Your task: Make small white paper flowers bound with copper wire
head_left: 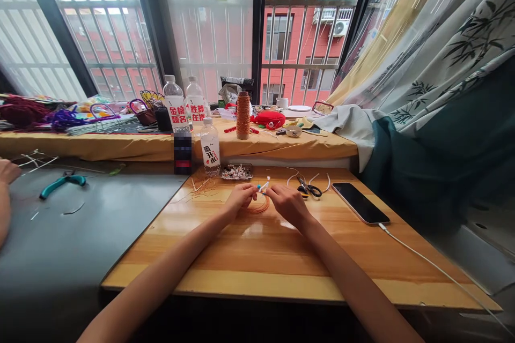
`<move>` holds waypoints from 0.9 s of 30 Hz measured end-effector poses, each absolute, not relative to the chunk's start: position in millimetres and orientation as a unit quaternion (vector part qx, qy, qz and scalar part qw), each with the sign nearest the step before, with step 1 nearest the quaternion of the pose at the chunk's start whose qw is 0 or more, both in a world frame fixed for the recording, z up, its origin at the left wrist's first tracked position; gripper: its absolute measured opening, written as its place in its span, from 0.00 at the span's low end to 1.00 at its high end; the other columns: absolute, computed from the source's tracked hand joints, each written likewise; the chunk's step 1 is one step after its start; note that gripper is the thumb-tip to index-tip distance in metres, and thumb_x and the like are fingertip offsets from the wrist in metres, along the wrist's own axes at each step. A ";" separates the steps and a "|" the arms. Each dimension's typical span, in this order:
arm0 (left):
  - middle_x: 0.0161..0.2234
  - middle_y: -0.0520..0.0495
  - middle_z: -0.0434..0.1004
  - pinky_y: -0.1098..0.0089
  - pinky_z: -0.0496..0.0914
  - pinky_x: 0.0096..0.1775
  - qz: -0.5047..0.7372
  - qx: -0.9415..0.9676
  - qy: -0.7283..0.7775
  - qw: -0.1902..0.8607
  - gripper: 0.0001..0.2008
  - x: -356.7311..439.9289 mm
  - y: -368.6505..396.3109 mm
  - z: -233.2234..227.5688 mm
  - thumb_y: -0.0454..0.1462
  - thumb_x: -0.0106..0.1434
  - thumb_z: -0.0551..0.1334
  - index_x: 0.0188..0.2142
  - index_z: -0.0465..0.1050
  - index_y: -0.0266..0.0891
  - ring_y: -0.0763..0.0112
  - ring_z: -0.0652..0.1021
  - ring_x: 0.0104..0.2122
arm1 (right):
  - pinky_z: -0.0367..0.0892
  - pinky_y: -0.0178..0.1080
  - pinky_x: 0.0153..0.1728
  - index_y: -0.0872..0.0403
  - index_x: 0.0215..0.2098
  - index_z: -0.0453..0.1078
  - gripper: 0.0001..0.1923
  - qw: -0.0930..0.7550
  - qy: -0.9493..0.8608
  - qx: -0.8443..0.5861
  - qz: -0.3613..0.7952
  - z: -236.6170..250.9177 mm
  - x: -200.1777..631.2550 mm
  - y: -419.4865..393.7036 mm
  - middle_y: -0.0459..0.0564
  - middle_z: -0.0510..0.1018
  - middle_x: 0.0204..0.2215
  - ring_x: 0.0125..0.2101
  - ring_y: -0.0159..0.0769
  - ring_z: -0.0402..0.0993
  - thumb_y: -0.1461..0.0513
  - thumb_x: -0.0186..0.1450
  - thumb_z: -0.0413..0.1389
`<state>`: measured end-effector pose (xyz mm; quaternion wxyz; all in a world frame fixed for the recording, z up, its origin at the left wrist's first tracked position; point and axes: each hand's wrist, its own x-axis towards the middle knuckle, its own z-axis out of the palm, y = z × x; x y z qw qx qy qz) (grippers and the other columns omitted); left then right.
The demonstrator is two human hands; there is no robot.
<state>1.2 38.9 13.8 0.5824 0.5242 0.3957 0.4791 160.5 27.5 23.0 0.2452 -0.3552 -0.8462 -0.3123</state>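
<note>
Both my hands meet over the middle of the wooden table. My left hand and my right hand pinch a small white and blue piece between their fingertips. A loop of thin orange wire lies on the table just under them and seems to run from the piece. What exactly the small piece is cannot be made out.
Scissors and white wire bits lie behind my right hand. A phone on a white cable is at right. A tray of small parts, a water bottle, an orange thread spool. Teal pliers and another person's hand at left.
</note>
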 end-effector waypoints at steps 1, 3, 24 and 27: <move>0.13 0.56 0.59 0.77 0.42 0.13 0.477 0.524 0.392 0.587 0.14 1.1 38.8 13.3 0.43 0.48 0.59 0.18 0.63 0.34 0.87 0.53 0.09 | 0.47 0.33 0.26 0.55 0.29 0.66 0.12 0.245 -0.848 -0.355 -0.308 22.7 160.5 27.8 0.45 0.69 0.22 0.24 0.27 0.62 0.67 0.63 0.42; 0.13 0.56 0.60 0.77 0.43 0.13 0.471 0.521 0.383 0.600 0.13 0.6 39.2 11.7 0.43 0.49 0.59 0.18 0.64 0.34 0.87 0.54 0.09 | 0.47 0.33 0.26 0.55 0.29 0.65 0.11 0.244 -0.850 -0.357 -0.300 22.3 160.7 28.2 0.45 0.69 0.22 0.25 0.27 0.63 0.67 0.63 0.42; 0.20 0.52 0.69 0.80 0.51 0.14 0.501 0.506 0.319 0.625 0.11 2.5 42.6 2.0 0.40 0.47 0.62 0.27 0.68 0.33 0.87 0.59 0.12 | 0.45 0.32 0.22 0.54 0.30 0.67 0.12 0.224 -0.856 -0.405 -0.229 22.9 157.1 25.0 0.46 0.70 0.22 0.22 0.27 0.62 0.65 0.63 0.42; 0.21 0.52 0.69 0.80 0.52 0.15 0.508 0.507 0.316 0.621 0.12 2.2 41.7 1.1 0.41 0.49 0.61 0.28 0.68 0.33 0.86 0.60 0.12 | 0.45 0.32 0.22 0.54 0.30 0.67 0.14 0.222 -0.856 -0.424 -0.197 22.0 156.1 25.6 0.46 0.71 0.23 0.22 0.27 0.63 0.63 0.64 0.41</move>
